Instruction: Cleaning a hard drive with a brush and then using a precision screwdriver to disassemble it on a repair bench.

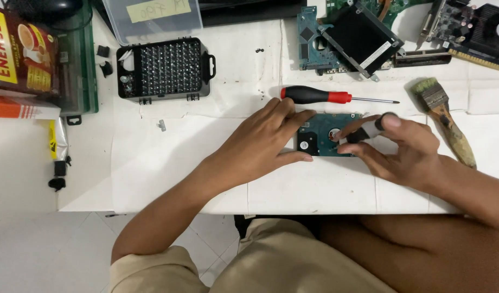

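Left hand point(263, 144) lies flat, steadying the hard drive point(324, 135); right hand point(404, 149) grips a small screwdriver point(363, 132) on it.

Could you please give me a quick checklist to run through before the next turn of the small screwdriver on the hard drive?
1. Hard drive steadied: ok, the left hand lies on its left edge.
2. Small screwdriver gripped: ok, the right hand pinches it, cap under a fingertip.
3. Tip seated in a screw: cannot tell, too small to see.
4. Drive flat on the white table: ok.
5. Spare red-and-black screwdriver out of the way: ok, it lies above the drive, apart from it.
6. Loose screws kept together: not ok, small dark bits lie scattered.
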